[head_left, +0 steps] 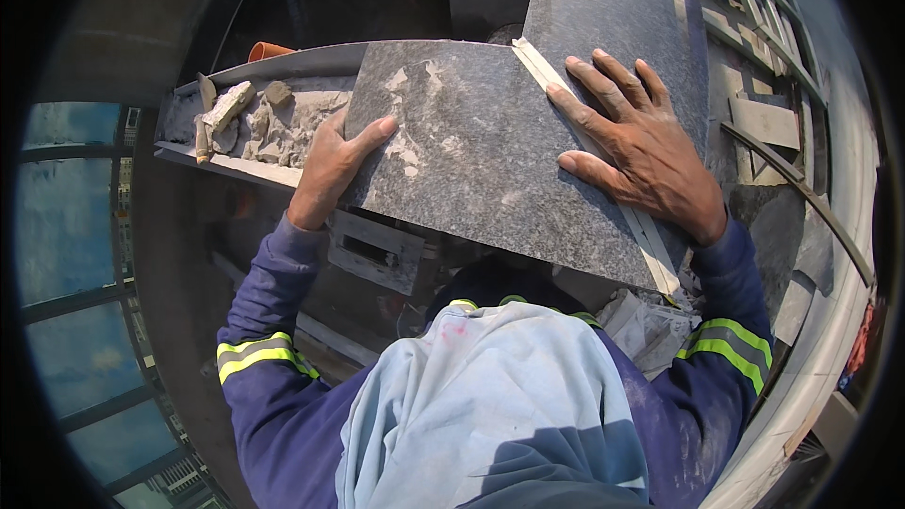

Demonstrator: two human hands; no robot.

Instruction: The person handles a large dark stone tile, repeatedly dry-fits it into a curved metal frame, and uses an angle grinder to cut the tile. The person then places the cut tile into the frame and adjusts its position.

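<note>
A dark grey stone slab (481,141) with white smears lies across the channel in front of me. My left hand (332,165) grips its left edge, thumb on top, with the other fingers hidden at the edge. Spread flat over the slab's right side, my right hand (646,146) presses down with its fingers apart. Under that hand a narrow pale strip (539,68) runs along the slab's right edge, beside another grey slab (617,14) that stretches away from me.
Left of the slab, a trough (306,61) holds mortar and broken lumps (226,106). An orange pipe (270,51) shows behind it. Below is a pale block with a slot (375,250). Metal ladder-like rails (768,14) and a curved dark strip (801,190) lie at right, near stone offcuts (765,121).
</note>
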